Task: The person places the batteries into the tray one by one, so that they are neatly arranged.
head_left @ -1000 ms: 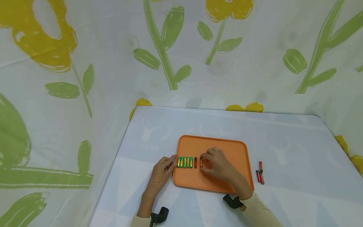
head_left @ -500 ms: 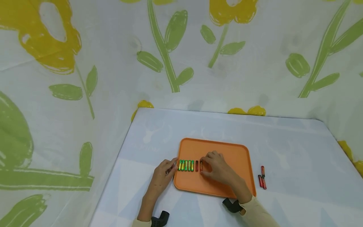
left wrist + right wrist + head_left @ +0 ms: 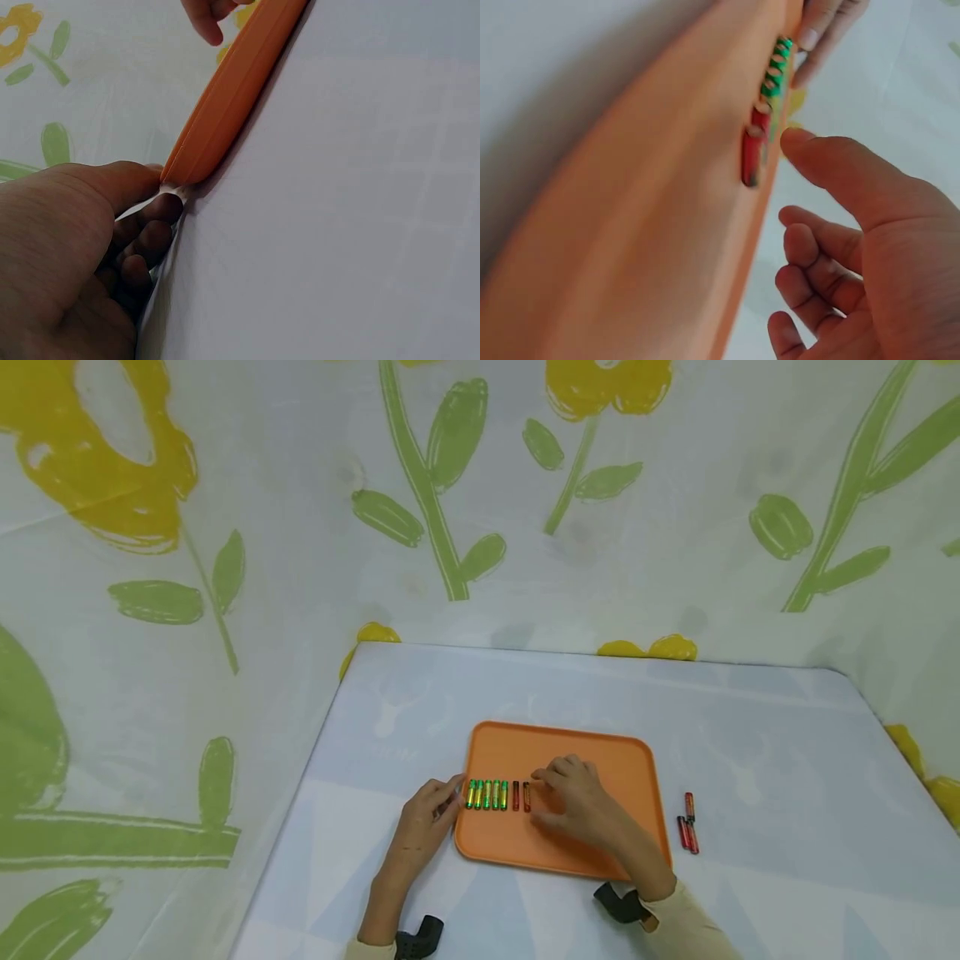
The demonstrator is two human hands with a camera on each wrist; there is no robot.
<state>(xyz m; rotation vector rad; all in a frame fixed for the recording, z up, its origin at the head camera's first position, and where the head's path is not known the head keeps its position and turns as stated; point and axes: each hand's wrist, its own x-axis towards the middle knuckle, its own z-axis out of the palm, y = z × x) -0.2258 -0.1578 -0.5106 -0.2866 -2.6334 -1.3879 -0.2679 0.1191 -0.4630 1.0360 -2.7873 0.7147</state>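
An orange tray (image 3: 487, 843) holds a row of several green-and-gold batteries (image 3: 487, 795) near its left edge. Just right of them stand two red batteries, the nearer one (image 3: 516, 796) and the outer one (image 3: 527, 797), all side by side. My left hand (image 3: 420, 827) pinches the tray's left rim; thumb and fingertips meet there in the left wrist view, at the tray edge (image 3: 225, 105). Over the tray, my right hand (image 3: 581, 806) hovers beside the outer red battery, thumb and fingers apart and holding nothing. The right wrist view shows that red battery (image 3: 751, 157) just off the thumb tip.
On the table (image 3: 765, 793), right of the tray, lie three red batteries (image 3: 690, 833) close together. A flower-patterned cloth (image 3: 300, 527) hangs behind and to the left of the table.
The outer red battery has moved left, closing up beside the other red one. My right hand has let it go, its fingers now apart. My left hand stays at the rim.
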